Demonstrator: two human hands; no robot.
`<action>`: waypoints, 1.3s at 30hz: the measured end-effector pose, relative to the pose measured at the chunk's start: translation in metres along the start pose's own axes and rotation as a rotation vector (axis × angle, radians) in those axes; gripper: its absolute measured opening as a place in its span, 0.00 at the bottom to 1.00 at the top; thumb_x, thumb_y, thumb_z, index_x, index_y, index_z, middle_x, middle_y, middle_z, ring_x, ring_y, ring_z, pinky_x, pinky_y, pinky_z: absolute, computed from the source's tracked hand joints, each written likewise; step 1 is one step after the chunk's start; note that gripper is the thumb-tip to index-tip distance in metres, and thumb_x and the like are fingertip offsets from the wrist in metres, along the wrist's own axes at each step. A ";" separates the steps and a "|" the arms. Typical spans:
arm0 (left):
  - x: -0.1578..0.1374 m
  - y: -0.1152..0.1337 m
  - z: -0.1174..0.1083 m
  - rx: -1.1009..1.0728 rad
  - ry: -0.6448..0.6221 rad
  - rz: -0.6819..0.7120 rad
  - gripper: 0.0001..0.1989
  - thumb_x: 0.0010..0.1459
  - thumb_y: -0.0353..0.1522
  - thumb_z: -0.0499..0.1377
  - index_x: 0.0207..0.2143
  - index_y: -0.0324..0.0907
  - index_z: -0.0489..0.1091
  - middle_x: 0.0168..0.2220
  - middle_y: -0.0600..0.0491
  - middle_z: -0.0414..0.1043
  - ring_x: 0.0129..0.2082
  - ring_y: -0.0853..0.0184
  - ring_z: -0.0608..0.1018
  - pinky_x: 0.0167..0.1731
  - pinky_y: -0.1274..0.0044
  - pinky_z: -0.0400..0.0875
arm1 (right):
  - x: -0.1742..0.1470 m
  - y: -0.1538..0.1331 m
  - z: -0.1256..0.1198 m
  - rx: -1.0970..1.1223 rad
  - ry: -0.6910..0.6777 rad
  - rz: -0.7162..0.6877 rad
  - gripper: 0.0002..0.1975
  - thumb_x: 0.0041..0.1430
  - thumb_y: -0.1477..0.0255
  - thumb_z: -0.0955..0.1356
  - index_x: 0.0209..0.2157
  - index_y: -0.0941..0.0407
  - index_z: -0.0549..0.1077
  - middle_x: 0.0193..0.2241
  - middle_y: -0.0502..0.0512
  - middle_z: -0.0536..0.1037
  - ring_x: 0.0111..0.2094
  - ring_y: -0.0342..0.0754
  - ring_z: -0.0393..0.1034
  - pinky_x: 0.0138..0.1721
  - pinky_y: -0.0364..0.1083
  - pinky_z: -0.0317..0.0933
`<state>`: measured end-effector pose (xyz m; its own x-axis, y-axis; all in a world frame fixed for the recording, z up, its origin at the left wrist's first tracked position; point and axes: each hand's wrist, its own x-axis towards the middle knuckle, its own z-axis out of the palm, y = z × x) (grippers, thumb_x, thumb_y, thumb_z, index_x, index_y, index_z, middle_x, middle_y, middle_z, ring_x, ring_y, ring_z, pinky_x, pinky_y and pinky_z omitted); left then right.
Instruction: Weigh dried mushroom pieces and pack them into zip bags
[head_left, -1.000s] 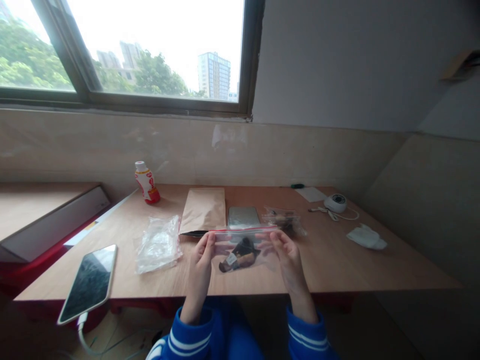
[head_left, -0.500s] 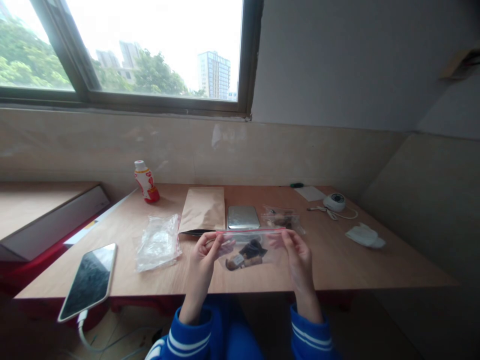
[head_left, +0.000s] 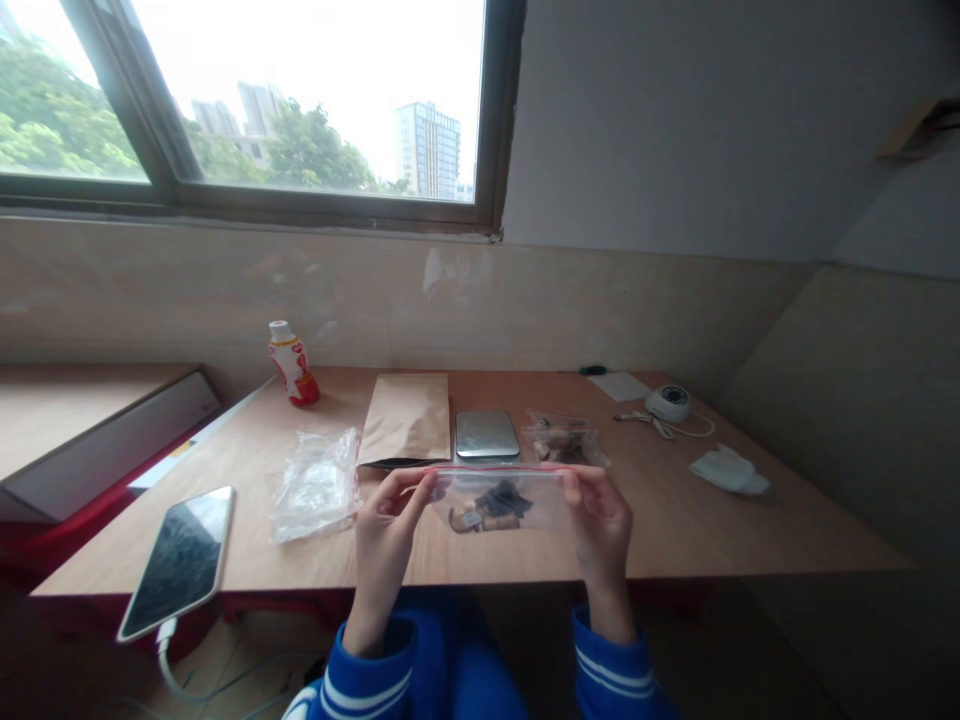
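A clear zip-lock bag [head_left: 487, 508] with a red seal strip is stretched between my two hands above the table's near side. Dark and brown pieces and a small white packet lie inside it; their kind I cannot make out. My left hand [head_left: 390, 515] pinches the bag's top left corner. At the top right corner, my right hand [head_left: 600, 515] grips the same edge between thumb and fingers. Just beyond the bag are a brown paper pouch [head_left: 409, 418], a small silver scale [head_left: 486, 434] and another filled clear bag [head_left: 562, 438].
Crumpled clear plastic bags [head_left: 315, 485] lie left of my hands. A phone [head_left: 180, 560] with a cable overhangs the front left edge. Farther back stands a red and white bottle [head_left: 292, 362]. To the right are a white camera-like device [head_left: 667, 404] and a white crumpled item [head_left: 729, 470].
Both hands have shifted slightly, and the fingers have changed position along the bag's top edge. The bag's body has tilted up a little. Other things on the table stay put.
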<state>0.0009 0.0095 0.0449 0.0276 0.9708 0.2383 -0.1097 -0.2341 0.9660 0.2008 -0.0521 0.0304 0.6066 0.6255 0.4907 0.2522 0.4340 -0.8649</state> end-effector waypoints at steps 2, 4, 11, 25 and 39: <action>-0.002 0.001 -0.003 0.064 0.035 0.040 0.12 0.51 0.40 0.64 0.33 0.40 0.76 0.30 0.51 0.79 0.33 0.62 0.80 0.37 0.73 0.76 | -0.001 0.000 0.001 -0.015 0.001 -0.020 0.06 0.57 0.67 0.69 0.29 0.53 0.75 0.34 0.54 0.81 0.37 0.51 0.75 0.43 0.50 0.66; -0.004 0.004 -0.005 0.105 0.054 0.074 0.11 0.51 0.40 0.64 0.33 0.41 0.75 0.30 0.51 0.78 0.33 0.62 0.80 0.36 0.74 0.75 | -0.001 -0.001 0.003 -0.018 0.004 -0.021 0.07 0.57 0.66 0.69 0.29 0.53 0.75 0.33 0.54 0.82 0.37 0.52 0.75 0.43 0.50 0.67; -0.005 0.003 0.011 -0.011 0.066 0.087 0.13 0.54 0.42 0.61 0.31 0.41 0.70 0.25 0.54 0.73 0.27 0.67 0.77 0.30 0.77 0.72 | 0.002 -0.001 0.012 0.130 -0.025 0.172 0.14 0.54 0.56 0.70 0.30 0.53 0.73 0.28 0.54 0.82 0.33 0.53 0.78 0.38 0.50 0.70; 0.000 -0.010 -0.004 -0.041 -0.027 0.083 0.10 0.51 0.39 0.64 0.30 0.42 0.73 0.25 0.55 0.72 0.26 0.69 0.74 0.26 0.79 0.68 | -0.001 0.002 0.012 0.167 -0.130 0.188 0.09 0.53 0.63 0.72 0.30 0.54 0.75 0.27 0.53 0.83 0.31 0.51 0.78 0.36 0.47 0.70; -0.004 -0.008 0.011 -0.065 0.080 0.121 0.10 0.55 0.39 0.61 0.29 0.41 0.70 0.22 0.58 0.68 0.24 0.72 0.71 0.26 0.81 0.65 | -0.005 0.004 0.024 0.328 -0.067 0.236 0.10 0.53 0.63 0.72 0.31 0.55 0.72 0.33 0.55 0.82 0.35 0.51 0.78 0.39 0.48 0.72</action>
<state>0.0122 0.0066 0.0376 -0.0687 0.9375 0.3410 -0.1717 -0.3479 0.9217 0.1809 -0.0378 0.0271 0.5655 0.7688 0.2985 -0.1484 0.4509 -0.8802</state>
